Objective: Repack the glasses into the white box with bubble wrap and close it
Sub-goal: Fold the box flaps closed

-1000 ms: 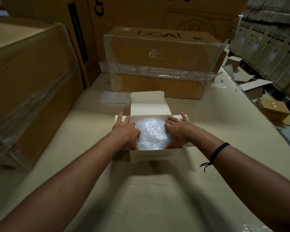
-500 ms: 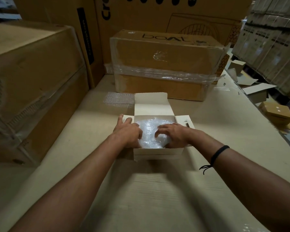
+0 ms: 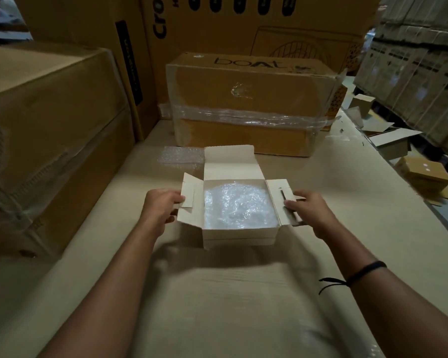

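The white box (image 3: 239, 237) stands open on the cardboard work surface, its lid flap (image 3: 229, 161) lying back at the far side. Bubble wrap (image 3: 239, 206) fills the inside and hides whatever lies beneath it; no glasses can be seen. My left hand (image 3: 161, 206) pinches the left side flap (image 3: 190, 202), which is tilted up. My right hand (image 3: 309, 210) holds the right side flap (image 3: 282, 200), fingers on its slotted face.
A spare piece of bubble wrap (image 3: 181, 155) lies just behind the box on the left. A taped "boat" carton (image 3: 251, 104) stands behind, big cartons (image 3: 44, 130) to the left, and loose small boxes (image 3: 424, 171) on the floor at right.
Both hands have come off the bubble wrap inside the box and moved outward to the side flaps, which they now hold.
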The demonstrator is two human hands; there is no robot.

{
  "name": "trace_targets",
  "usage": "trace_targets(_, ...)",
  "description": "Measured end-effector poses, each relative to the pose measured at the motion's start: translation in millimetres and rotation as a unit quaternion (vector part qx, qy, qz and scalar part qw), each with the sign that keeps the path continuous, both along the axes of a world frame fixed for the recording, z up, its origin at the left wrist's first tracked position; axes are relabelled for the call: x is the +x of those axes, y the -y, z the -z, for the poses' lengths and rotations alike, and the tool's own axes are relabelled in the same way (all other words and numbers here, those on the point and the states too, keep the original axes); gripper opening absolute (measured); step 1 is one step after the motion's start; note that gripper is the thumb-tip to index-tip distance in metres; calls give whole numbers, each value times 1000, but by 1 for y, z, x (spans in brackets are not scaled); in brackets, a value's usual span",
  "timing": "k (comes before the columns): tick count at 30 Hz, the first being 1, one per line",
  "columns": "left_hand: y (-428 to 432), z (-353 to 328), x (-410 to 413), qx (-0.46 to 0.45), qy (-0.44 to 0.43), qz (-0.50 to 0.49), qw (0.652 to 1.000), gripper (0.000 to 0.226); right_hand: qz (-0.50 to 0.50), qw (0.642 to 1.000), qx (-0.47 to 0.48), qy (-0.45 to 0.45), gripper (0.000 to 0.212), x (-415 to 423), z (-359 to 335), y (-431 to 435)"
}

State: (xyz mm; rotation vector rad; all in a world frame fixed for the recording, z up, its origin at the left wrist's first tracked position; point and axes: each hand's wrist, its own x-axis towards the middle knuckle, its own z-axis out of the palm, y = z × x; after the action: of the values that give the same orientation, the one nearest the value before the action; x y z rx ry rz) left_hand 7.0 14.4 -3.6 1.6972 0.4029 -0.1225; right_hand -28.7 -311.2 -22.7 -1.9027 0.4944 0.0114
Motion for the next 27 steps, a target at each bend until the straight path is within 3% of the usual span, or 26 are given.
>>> trace_targets(4,39,-9,-2,82,137,121,980,30,49,998,27,29,48,5,-4,-5)
trace_targets(6,57,5,-1,203,173,195,944,41,51,998,3,38,46,8,-9,-9)
trace_targets(8,69,22,0,362,169,262,878,55,43,998,-21,48,44,7,-16,-15)
trace_targets(10,75,34,1,466,152,303,817,59,30,998,-2,63,44,6,-20,-20)
trace_targets(12,76,40,2,506,142,315,790,58,-8,994,65,88,43,6,-22,-25)
trace_targets(14,76,42,2,506,144,326,785,57,-76,987,91,105,38,5,-24,-31)
trace_targets(16,75,43,2,493,148,332,790,57,-152,982,25,110,38,6,-25,-38)
trace_targets(18,74,44,3,488,157,330,793,57,-224,963,-102,106,42,12,-22,-49)
trace_targets(23,74,44,4,488,164,330,791,57,-335,836,-435,14,60,37,12,-61)
trace_targets(27,74,45,4,484,165,329,794,57,-335,810,-481,1,59,33,13,-66)
